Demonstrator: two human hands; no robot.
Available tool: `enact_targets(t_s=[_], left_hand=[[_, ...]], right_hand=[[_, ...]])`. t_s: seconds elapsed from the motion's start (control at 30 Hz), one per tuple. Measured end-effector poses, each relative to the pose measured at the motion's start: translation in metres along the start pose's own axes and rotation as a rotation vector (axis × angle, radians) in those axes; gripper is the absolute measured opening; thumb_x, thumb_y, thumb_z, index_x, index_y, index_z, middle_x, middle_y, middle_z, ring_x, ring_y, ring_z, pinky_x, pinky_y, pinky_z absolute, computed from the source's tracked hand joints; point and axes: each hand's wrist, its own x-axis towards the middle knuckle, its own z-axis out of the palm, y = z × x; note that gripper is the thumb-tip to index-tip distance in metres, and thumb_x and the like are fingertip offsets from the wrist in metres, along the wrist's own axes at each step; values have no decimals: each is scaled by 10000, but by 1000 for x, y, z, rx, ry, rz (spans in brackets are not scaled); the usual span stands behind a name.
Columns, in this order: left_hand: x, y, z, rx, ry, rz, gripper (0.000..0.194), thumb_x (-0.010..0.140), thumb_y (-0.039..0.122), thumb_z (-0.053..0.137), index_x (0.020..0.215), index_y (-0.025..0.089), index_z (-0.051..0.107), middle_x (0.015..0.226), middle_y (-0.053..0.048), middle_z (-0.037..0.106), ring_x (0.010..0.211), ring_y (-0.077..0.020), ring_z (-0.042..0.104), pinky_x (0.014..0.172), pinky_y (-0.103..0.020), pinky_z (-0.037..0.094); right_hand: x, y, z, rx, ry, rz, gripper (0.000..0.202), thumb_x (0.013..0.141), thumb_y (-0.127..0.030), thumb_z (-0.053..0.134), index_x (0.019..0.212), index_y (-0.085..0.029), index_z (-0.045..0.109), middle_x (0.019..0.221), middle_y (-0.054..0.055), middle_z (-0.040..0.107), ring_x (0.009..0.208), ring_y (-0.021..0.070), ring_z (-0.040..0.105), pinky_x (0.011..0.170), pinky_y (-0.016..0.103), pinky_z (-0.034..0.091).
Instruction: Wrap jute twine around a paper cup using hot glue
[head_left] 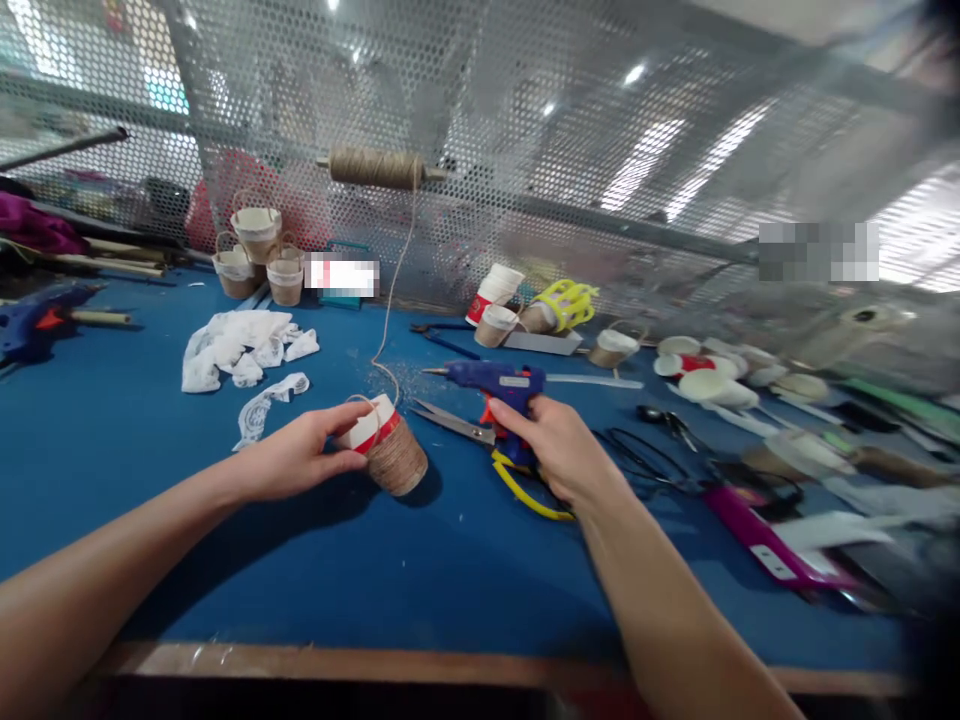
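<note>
My left hand (311,452) pinches the rim end of a paper cup (399,460), which lies tilted and is wrapped in twine, with a red and white band uncovered. From the cup a strand of twine (388,315) runs up to a spool (375,168). My right hand (566,450) is closed around the handle of a blue glue gun (495,380), whose nozzle points left toward the cup. Scissors (457,423) with yellow handles lie open just under the glue gun, partly hidden by it.
White lace pieces (236,345) lie left of the cup. Behind stand small twine baskets (257,235), pliers (450,340) and more cups (496,290). Another glue gun (37,322) is at far left. Cups, cables and a magenta power strip (772,540) crowd the right side.
</note>
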Motion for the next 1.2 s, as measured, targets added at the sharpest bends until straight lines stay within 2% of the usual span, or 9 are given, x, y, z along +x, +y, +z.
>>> enact_targets(t_s=[0.2, 0.33, 0.43, 0.53, 0.6, 0.73, 0.87, 1.0, 1.2], left_hand=[[1, -4, 2, 28, 20, 51, 440, 797, 248, 512, 1215, 127, 454, 1235, -134, 544, 1096, -244, 524, 941, -404, 393], [2, -5, 3, 8, 43, 49, 463, 788, 227, 519, 1232, 112, 450, 1257, -143, 527, 1113, -259, 513, 951, -398, 387], [2, -5, 4, -13, 41, 43, 480, 787, 210, 518, 1249, 108, 437, 1271, -137, 519, 1119, -256, 512, 956, -383, 386], [2, -5, 6, -8, 47, 33, 502, 785, 206, 525, 1265, 109, 416, 1301, -136, 491, 1141, -247, 496, 956, -365, 385], [1, -5, 7, -3, 44, 41, 512, 788, 202, 523, 1275, 104, 402, 1293, -141, 498, 1119, -242, 515, 925, -345, 410], [-2, -2, 9, 25, 26, 90, 470, 811, 197, 498, 1267, 124, 408, 1134, -123, 613, 937, -219, 605, 786, -313, 468], [-2, 2, 8, 41, 18, 148, 372, 817, 178, 490, 1188, 142, 472, 1068, -89, 636, 908, -199, 601, 772, -289, 450], [-2, -2, 9, 79, 26, 144, 308, 829, 200, 477, 1131, 143, 484, 985, -74, 645, 841, -189, 598, 720, -272, 444], [-1, -4, 13, 93, 60, 60, 145, 835, 249, 448, 895, 128, 502, 787, -39, 602, 696, -161, 534, 626, -258, 417]], right_hand=[[44, 10, 4, -343, 68, 95, 389, 839, -472, 432, 779, -118, 579, 677, 58, 583, 607, 138, 545, 625, 305, 454], [68, 21, 14, -536, 68, 169, 285, 860, -352, 482, 1061, -159, 544, 1054, 67, 569, 876, 169, 568, 750, 367, 479], [72, 22, 20, -615, 89, 140, 291, 858, -320, 493, 1111, -180, 521, 1145, 74, 529, 956, 186, 544, 802, 400, 463], [61, 3, 26, -618, 89, 3, 224, 847, -292, 498, 975, -140, 601, 1111, 127, 552, 1011, 235, 515, 849, 415, 411], [48, -19, 32, -566, 2, -147, 252, 848, -324, 475, 839, -141, 648, 1022, 138, 601, 994, 247, 523, 839, 371, 395], [24, -63, 50, -426, -293, -395, 379, 877, -434, 367, 786, -218, 666, 912, 18, 652, 825, 143, 573, 711, 251, 415], [17, -82, 64, -369, -554, -437, 352, 817, -429, 468, 662, -156, 628, 750, 56, 646, 672, 154, 549, 582, 272, 392], [13, -78, 65, -89, -441, -354, 161, 757, -269, 556, 665, -146, 605, 785, 51, 637, 687, 130, 546, 622, 255, 410], [0, -60, 51, 49, -149, -405, 181, 727, -340, 610, 707, -160, 620, 734, 16, 609, 668, 120, 529, 637, 262, 414]])
